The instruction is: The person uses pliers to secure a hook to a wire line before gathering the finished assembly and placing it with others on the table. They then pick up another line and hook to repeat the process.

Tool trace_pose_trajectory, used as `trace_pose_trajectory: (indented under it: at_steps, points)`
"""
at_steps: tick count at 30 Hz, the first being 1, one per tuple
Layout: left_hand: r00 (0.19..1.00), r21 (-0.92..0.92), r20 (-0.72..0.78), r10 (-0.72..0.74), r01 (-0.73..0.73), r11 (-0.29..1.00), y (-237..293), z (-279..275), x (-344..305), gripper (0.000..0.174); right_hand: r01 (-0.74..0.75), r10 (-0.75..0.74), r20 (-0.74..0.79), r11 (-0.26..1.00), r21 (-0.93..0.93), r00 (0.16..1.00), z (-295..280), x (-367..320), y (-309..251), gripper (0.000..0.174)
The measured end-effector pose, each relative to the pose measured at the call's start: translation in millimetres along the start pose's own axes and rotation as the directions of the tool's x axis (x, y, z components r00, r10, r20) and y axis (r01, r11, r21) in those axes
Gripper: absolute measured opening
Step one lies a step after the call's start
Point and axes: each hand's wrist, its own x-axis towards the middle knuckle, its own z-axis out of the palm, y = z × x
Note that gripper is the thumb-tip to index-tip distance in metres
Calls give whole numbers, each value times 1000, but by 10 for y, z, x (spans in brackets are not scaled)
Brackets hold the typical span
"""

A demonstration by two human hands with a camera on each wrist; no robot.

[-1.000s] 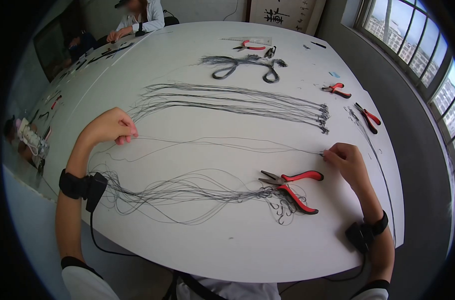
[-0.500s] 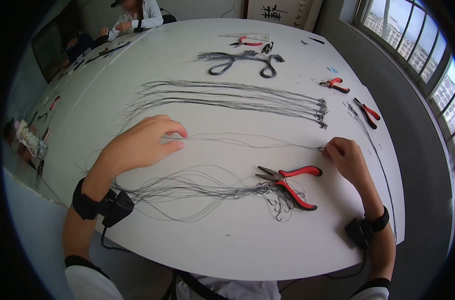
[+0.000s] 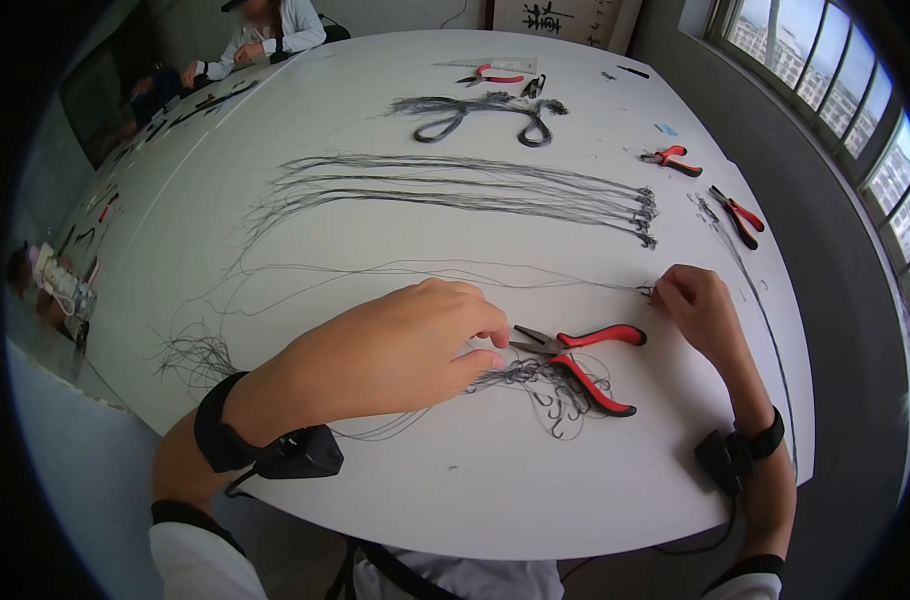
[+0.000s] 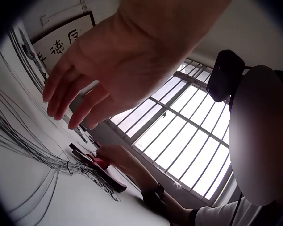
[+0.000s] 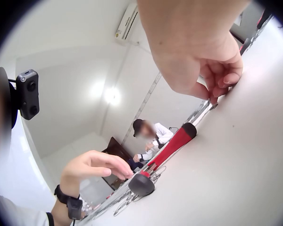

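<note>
My left hand [image 3: 405, 345] is above the loose bundle of fishing line, its fingers relaxed and apart with nothing between them. In the left wrist view the same hand [image 4: 104, 70] hangs over the table with loosely bent fingers. To the right, my right hand [image 3: 697, 305] pinches the hook end of a few thin fishing lines [image 3: 455, 265], which trail left across the table. Small fishing hooks [image 3: 645, 290] stick out at its fingertips. Red-handled pliers [image 3: 600, 338] lie open on the bundle's hook end [image 3: 555, 405], just right of the left hand's fingertips. The hand and forearm hide much of the bundle.
Behind lie rows of sorted hooked lines [image 3: 455, 195] and a tied, looped bundle [image 3: 440, 130]. Other pliers [image 3: 740, 217] lie at the right edge, with more pliers [image 3: 490, 77] and a ruler [image 3: 510, 65] at the back. Another person [image 3: 285, 30] sits at the far left.
My left hand has let go of the lines' left end and swept right and nearer, to the pliers' tips. The right hand keeps its pinch in about the same place.
</note>
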Motion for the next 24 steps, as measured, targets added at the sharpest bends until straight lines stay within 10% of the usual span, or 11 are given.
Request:
trace_pose_trajectory:
  at_steps: [24]
  points:
    - [996,-65,-14,89,-90,994,6,154,102,19,-9,9,3,999,46,1000,-9,16,56,17]
